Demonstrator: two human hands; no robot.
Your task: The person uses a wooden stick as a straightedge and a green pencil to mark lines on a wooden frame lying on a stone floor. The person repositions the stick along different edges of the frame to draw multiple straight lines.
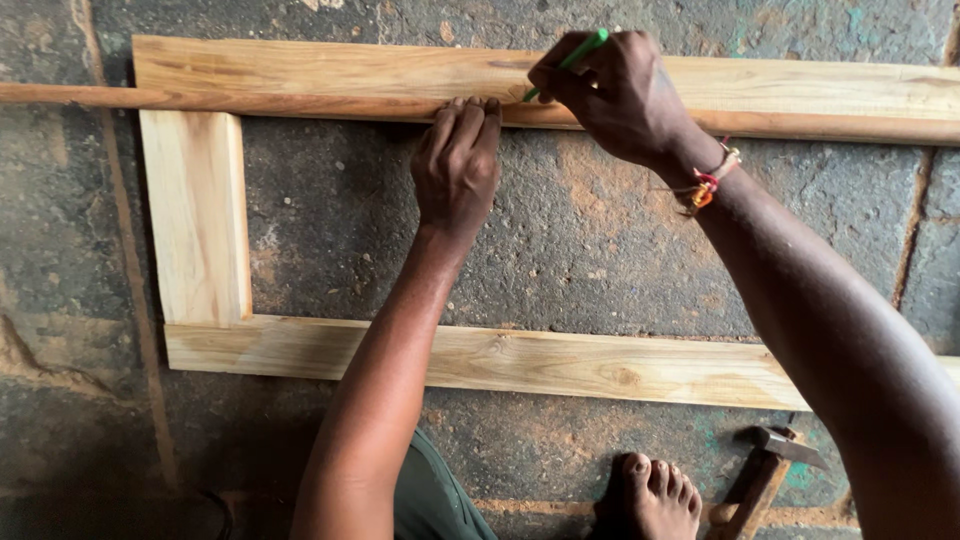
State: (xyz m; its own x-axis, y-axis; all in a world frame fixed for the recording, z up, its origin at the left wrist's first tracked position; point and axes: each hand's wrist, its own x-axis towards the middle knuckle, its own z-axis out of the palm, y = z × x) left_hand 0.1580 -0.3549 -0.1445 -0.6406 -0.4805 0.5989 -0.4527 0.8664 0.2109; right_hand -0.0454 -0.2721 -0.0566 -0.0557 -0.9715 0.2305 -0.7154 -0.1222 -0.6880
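Near the top centre of the frame, the right hand pinches a green pencil, its tip angled down-left onto the thin wooden strip. Just left of it, the left hand curls its fingertips over that strip's near edge, pressing it against the wooden frame. The strip's long axis runs left to right across the frame's upper rail. At lower right, a hammer lies on the stone floor beside a bare foot.

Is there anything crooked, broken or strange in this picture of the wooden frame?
Nothing looks broken. The wooden frame lies flat on the stone floor. The thin strip runs slightly slanted across the top board. A hammer lies close to the person's bare foot.
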